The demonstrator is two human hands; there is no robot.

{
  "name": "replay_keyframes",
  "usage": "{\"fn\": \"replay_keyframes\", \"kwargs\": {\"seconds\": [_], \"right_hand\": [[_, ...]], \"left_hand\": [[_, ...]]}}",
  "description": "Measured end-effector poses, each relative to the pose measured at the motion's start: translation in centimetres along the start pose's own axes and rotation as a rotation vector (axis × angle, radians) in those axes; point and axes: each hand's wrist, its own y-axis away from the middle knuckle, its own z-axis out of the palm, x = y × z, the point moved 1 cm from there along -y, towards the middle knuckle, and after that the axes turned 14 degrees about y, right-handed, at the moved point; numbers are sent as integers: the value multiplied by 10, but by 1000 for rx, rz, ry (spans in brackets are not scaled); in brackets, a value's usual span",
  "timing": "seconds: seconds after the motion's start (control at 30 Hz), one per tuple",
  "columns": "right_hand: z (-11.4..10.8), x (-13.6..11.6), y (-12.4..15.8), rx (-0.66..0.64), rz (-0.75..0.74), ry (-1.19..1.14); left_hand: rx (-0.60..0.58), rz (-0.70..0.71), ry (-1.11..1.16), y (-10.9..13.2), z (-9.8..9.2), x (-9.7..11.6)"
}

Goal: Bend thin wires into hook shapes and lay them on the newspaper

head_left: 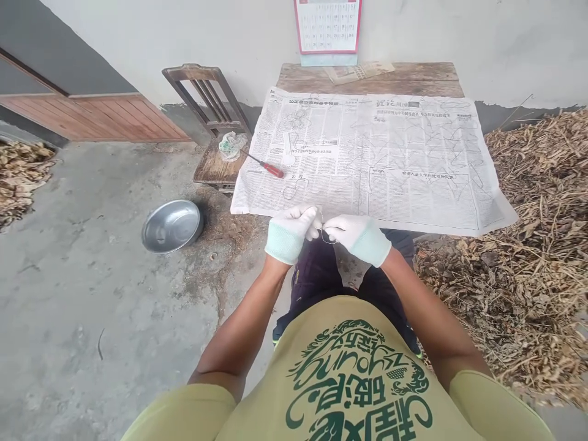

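Both hands wear white gloves with pale green cuffs and are held close together at the near edge of the newspaper point(331, 196). My left hand point(296, 228) pinches a thin wire point(327, 241), which bends in a small loop between the hands. Closed on the same wire, the fingertips of my right hand point(353, 236) are just to the right. On the newspaper lie a coil of thin wire point(298, 117), a small wire ring point(296, 188) and several bent wire pieces point(413, 150). A screwdriver point(274, 169) with a red handle and a white spoon-shaped item point(288, 150) lie at the left.
The newspaper covers a wooden table point(422, 76) against the wall, below a calendar point(328, 27). A wooden chair point(220, 165) at the left bears a crumpled white-green bundle point(232, 147). A metal basin point(172, 226) stands on the floor; dry stalks point(519, 294) are heaped at the right.
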Motion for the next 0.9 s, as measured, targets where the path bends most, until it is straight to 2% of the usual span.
{"fn": "replay_keyframes", "kwargs": {"seconds": [0.1, 0.2, 0.27, 0.53, 0.63, 0.7, 0.8, 0.9], "right_hand": [[5, 5, 4, 25, 94, -112], [11, 9, 7, 88, 216, -232], [15, 8, 8, 127, 236, -249], [24, 3, 12, 326, 212, -6], [27, 4, 15, 410, 247, -2], [27, 3, 16, 452, 295, -27], [24, -1, 20, 498, 411, -195], [23, -7, 23, 515, 493, -533]], "left_hand": [[-7, -24, -7, 3, -2, -5], [-64, -100, -42, 9, 0, -12], [-101, -156, -39, 14, 4, -17], [-62, -177, 108, 21, 13, -27], [-37, -162, 126, 27, 15, -26], [19, -127, 132, 34, 16, -25], [117, -49, 167, 42, 17, -24], [129, -29, 269, 43, 16, -26]]}}
